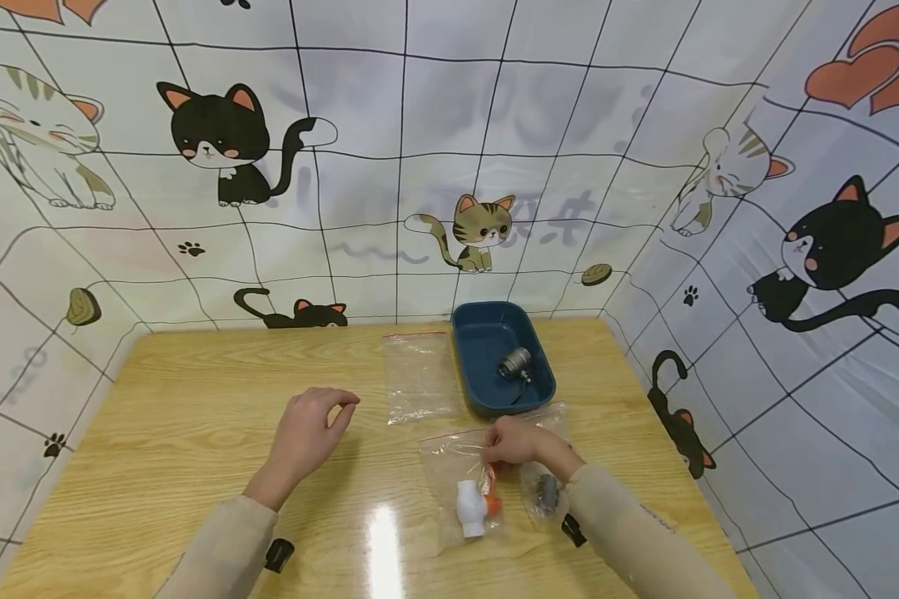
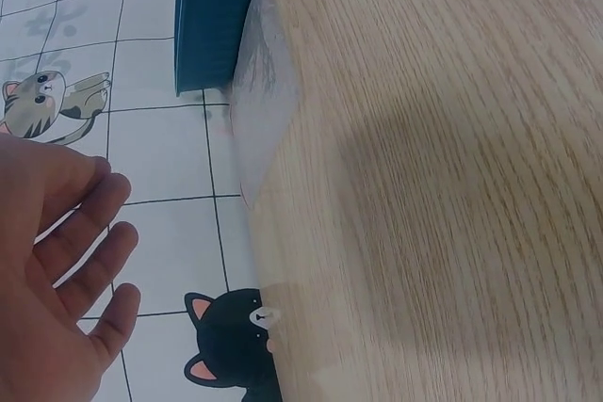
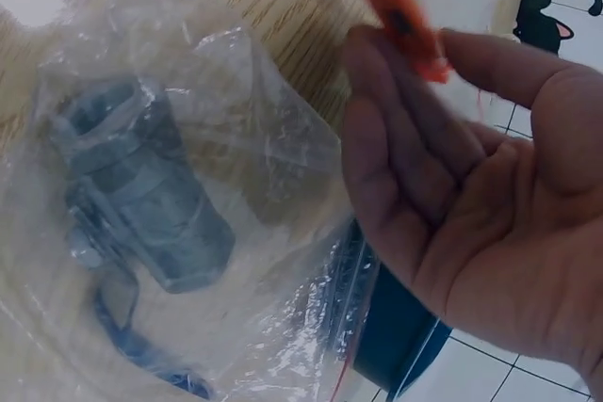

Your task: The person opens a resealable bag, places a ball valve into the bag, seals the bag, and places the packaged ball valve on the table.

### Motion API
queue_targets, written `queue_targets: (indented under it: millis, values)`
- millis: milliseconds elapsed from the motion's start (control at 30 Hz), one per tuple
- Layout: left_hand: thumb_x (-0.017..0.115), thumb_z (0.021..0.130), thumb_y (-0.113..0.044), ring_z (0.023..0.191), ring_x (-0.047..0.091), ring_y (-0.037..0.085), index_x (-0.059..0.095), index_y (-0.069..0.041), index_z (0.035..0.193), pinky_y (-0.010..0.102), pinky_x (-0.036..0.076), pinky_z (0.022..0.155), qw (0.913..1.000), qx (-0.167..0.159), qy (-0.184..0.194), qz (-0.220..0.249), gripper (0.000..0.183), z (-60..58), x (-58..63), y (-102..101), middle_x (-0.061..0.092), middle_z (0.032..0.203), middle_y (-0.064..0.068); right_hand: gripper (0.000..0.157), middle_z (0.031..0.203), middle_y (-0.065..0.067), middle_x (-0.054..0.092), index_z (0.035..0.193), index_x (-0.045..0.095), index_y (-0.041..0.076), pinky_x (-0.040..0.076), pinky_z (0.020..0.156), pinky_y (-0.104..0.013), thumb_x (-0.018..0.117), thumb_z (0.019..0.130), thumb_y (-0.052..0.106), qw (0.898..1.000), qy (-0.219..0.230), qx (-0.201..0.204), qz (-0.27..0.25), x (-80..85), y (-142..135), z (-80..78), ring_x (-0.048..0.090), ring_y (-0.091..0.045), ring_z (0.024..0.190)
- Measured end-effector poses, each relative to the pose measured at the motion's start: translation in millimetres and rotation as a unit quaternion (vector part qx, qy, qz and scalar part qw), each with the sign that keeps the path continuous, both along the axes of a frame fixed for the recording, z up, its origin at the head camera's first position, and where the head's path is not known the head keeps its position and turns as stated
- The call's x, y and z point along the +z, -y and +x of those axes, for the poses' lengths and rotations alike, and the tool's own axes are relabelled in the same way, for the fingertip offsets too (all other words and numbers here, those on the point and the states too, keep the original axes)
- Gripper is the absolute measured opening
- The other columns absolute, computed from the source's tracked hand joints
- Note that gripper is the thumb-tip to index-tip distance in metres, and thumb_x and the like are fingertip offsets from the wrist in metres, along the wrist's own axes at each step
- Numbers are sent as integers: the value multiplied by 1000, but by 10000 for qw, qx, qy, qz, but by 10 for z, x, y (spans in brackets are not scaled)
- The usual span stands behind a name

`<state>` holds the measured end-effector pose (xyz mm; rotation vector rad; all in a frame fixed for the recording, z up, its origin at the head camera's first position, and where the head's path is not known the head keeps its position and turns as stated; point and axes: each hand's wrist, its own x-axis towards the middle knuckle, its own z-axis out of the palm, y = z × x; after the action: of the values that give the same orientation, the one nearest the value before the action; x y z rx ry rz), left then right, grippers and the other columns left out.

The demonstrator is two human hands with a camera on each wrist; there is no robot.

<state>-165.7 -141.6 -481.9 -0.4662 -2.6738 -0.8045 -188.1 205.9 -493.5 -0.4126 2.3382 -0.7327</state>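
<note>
A white plastic ball valve [image 1: 470, 507] with an orange handle [image 3: 400, 16] lies with a clear zip bag [image 1: 442, 466] on the table. My right hand [image 1: 520, 441] pinches the tip of that handle between thumb and fingers. Beside it, a second clear bag [image 3: 273, 148] contains a grey metal valve [image 3: 141, 185] with a lever. Over the table to the left hovers my left hand [image 1: 310, 433], fingers loosely bent, holding nothing.
A blue bin [image 1: 474, 366] at the back right holds a metal valve [image 1: 515, 363]. Flat to its left lies another clear zip bag [image 1: 419, 378]. Cat-printed sheets [image 1: 367, 183] hang behind and beside the wooden table [image 1: 217, 383].
</note>
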Motion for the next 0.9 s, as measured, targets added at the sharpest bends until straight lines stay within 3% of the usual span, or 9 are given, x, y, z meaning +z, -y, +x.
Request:
queue_targets:
  millis: [67, 133, 233, 333, 433, 500, 567, 733, 900]
  values:
    - [66, 92, -17, 96, 68, 25, 75, -17, 99, 51, 51, 88, 10000, -8, 16, -29, 11, 1, -7, 4, 75, 97, 0, 16, 64, -3, 63, 80, 71, 4, 41, 51, -22, 63, 90, 14, 9997, -119, -76, 181, 13, 12, 7, 58, -15, 56]
    - [66, 92, -17, 96, 68, 24, 75, -17, 99, 50, 51, 87, 10000, -26, 23, -60, 11, 2, -11, 7, 75, 97, 0, 22, 58, 0, 58, 73, 69, 6, 36, 49, -23, 62, 91, 15, 9983, -348, -145, 433, 29, 30, 23, 51, -12, 51]
    - [67, 91, -16, 95, 68, 24, 75, -17, 98, 50, 52, 86, 10000, -35, 6, -84, 11, 2, -15, 9, 75, 96, 0, 41, 46, 7, 36, 52, 52, 14, 24, 45, -24, 61, 91, 17, 9904, -962, -287, 946, 66, 77, 63, 29, -10, 43]
    - [67, 90, -14, 94, 68, 24, 75, -17, 97, 49, 52, 85, 9999, -38, -19, -95, 11, -2, -17, 10, 75, 95, 0, 49, 45, 7, 26, 49, 40, 19, 19, 44, -26, 60, 93, 21, 9809, -1381, -455, 1293, 146, 161, 97, 21, -11, 42]
    - [68, 90, -14, 94, 68, 25, 75, -17, 96, 49, 52, 84, 9999, -40, -6, -131, 10, -6, -26, 9, 75, 95, 0, 34, 53, 7, 45, 60, 57, 18, 29, 45, -27, 62, 93, 26, 9766, -1628, -410, 1345, 247, 274, 102, 35, -10, 46]
    - [68, 90, -14, 95, 68, 25, 75, -17, 97, 50, 51, 85, 9998, -16, 48, -170, 10, -7, -35, 9, 75, 96, 0, 19, 68, 5, 61, 78, 69, 16, 41, 52, -28, 64, 93, 29, 9766, -1770, -274, 1191, 313, 358, 85, 51, -10, 55]
    - [68, 90, -15, 97, 68, 26, 75, -17, 97, 51, 51, 86, 9997, 17, 121, -221, 10, -6, -42, 9, 75, 96, 0, 17, 84, 1, 70, 96, 72, 15, 49, 59, -31, 64, 93, 30, 9766, -1916, -139, 968, 368, 439, 56, 61, -12, 66]
    - [68, 90, -15, 97, 67, 27, 74, -17, 98, 51, 50, 86, 9985, 87, 317, -442, 11, 12, -69, 0, 74, 98, 1, 27, 99, -2, 74, 114, 69, 13, 55, 68, -35, 60, 96, 31, 9716, -2243, 119, 747, 410, 667, -79, 69, -18, 84]
    - [69, 89, -14, 98, 66, 28, 74, -17, 98, 52, 49, 86, 9981, 133, 339, -498, 10, 48, -92, -18, 74, 99, 3, 34, 116, -5, 70, 126, 63, 13, 55, 74, -36, 60, 96, 30, 9650, -2415, 363, 959, 278, 867, -213, 68, -22, 96]
